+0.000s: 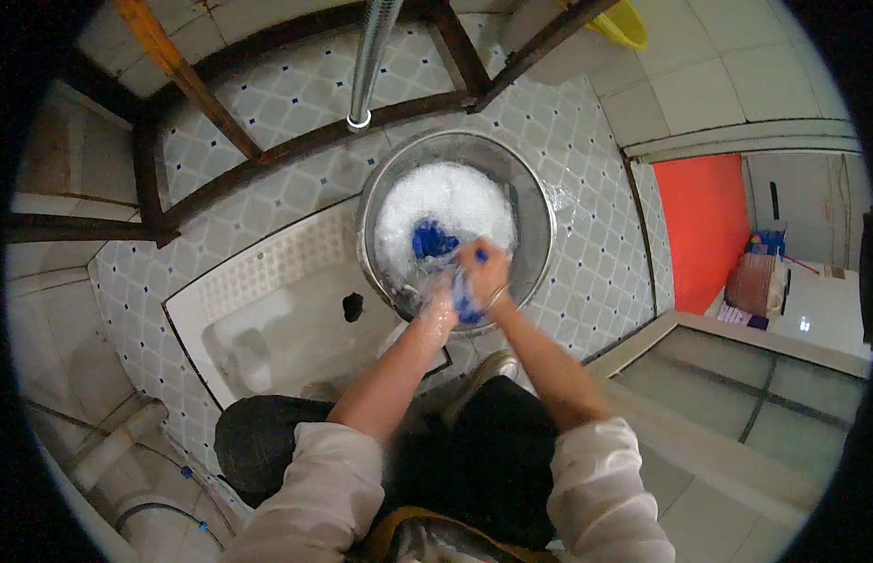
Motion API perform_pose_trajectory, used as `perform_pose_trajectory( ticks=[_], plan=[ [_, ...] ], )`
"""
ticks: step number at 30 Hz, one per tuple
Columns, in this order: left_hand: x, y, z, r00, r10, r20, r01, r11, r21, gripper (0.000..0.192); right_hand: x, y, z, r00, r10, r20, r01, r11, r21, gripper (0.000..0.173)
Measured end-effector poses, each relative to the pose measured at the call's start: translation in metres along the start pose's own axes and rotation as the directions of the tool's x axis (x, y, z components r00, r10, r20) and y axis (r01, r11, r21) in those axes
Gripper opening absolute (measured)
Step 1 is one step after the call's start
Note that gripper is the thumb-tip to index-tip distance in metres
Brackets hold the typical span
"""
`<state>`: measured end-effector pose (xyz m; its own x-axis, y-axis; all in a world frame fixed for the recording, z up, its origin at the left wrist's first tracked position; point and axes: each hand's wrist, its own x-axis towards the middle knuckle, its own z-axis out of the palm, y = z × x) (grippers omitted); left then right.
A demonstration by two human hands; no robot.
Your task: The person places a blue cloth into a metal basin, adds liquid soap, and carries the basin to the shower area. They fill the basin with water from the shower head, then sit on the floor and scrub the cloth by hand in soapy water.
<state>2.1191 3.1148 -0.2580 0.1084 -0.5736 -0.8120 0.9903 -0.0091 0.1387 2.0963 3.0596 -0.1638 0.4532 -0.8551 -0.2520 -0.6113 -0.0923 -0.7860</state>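
Before me stands a round metal basin (538, 281) with white suds (436, 190) over its water. Both my hands are together above its near side, blurred by motion. My right hand (487, 271) is closed on a wet blue cloth (468, 306), and a bit of blue shows between its fingers. My left hand (440, 299), wet and sudsy, grips the same cloth from the left. More blue fabric (433, 239) pokes out of the foam just beyond the hands; whether it is one piece with the held cloth cannot be told.
A white squat toilet (288, 338) with a dark drain hole lies left of the basin, which overlaps its end. Behind runs a dark frame (316, 144) with a metal pipe (369, 70). At right are a glazed door (732, 380) and a doorway with red flooring (700, 225).
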Motion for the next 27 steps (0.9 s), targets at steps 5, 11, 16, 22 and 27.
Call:
perform_pose_trajectory(
  ticks=[5,11,16,22,27],
  plan=[
    [-0.001,-0.006,-0.002,0.948,0.028,0.318,0.024,0.987,-0.159,0.019,-0.001,0.028,0.006,0.986,-0.161,-0.033,0.161,0.987,-0.018,0.019],
    [-0.02,0.006,0.014,0.998,0.062,0.02,-0.063,0.993,0.101,0.035,0.004,0.056,-0.001,0.995,-0.008,-0.097,-0.006,0.989,-0.149,0.024],
    [-0.025,0.014,0.033,0.993,-0.103,-0.054,0.111,0.978,0.176,0.064,0.049,0.119,-0.037,0.941,0.047,0.334,-0.144,0.952,0.271,0.047],
    [-0.007,0.011,0.012,0.952,-0.281,0.121,0.272,0.959,0.081,0.068,0.05,0.126,-0.018,0.902,-0.011,0.432,0.009,1.0,0.008,0.055],
    [0.004,0.034,-0.018,0.96,-0.267,0.089,0.258,0.961,0.095,0.047,0.005,0.054,-0.015,0.777,-0.252,0.577,0.377,0.92,-0.106,0.037]
  ],
)
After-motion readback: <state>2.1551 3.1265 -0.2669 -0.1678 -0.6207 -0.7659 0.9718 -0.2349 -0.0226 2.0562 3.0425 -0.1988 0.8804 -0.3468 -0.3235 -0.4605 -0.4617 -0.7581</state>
